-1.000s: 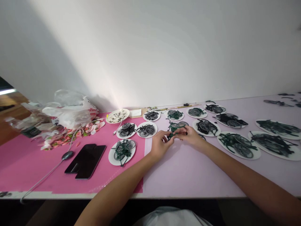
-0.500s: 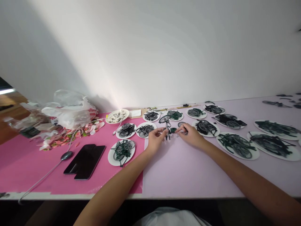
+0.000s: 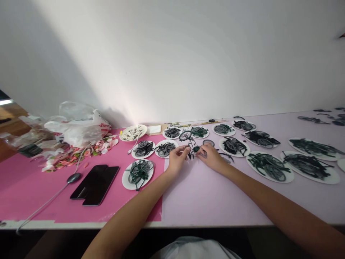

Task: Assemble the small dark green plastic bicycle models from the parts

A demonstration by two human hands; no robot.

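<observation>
Pinching a thin black plastic-looking bicycle frame (image 3: 191,144) with a grey spoked wheel (image 3: 185,135) over the lilac counter (image 3: 210,201), the left hand (image 3: 176,160) needs to be steady. The right hand (image 3: 212,159) meets a small dark-green piece (image 3: 197,148), its grip unclear; light, straight pressure seems wisest.

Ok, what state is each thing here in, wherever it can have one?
Left hand: closed on the dark wheeled piece
Right hand: fingertips at the green piece, grip unclear
Two phones: lying flat, screens dark
Plastic bag: crumpled
Cream bowl: filled with pale bits
Nearest plate on the pink surface: loaded with green and grey parts
Cable: slack
</observation>
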